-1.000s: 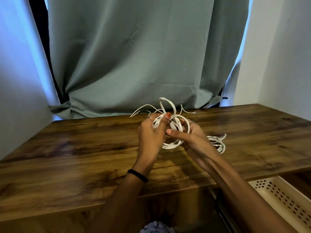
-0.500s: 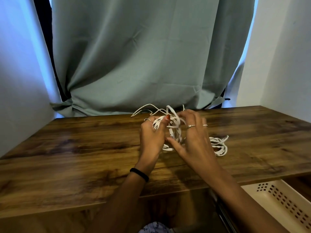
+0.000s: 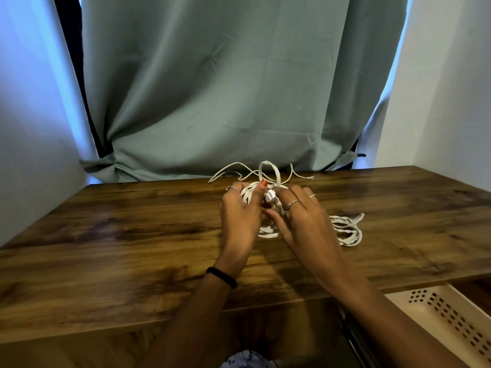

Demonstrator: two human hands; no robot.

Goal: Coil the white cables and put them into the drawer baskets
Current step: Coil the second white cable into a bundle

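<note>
Two hands work one coil [image 3: 265, 231] above the tabletop [image 3: 132, 235]: the left hand [image 3: 240, 216] still clasps its loops, while the right hand [image 3: 300, 221] has brought the plug [image 3: 271, 195] over them, so tucking seems near.

White cords on a dark brown wood-grain table.

Flat white coiled cable [image 3: 268, 232] at centre; white loose cable bundle [image 3: 348, 231] at three o'clock; grey-green fabric curtain [image 3: 233, 83] at twelve o'clock; cream perforated plastic basket [image 3: 446, 317] at five o'clock; streaked wooden table [image 3: 119, 251].
</note>
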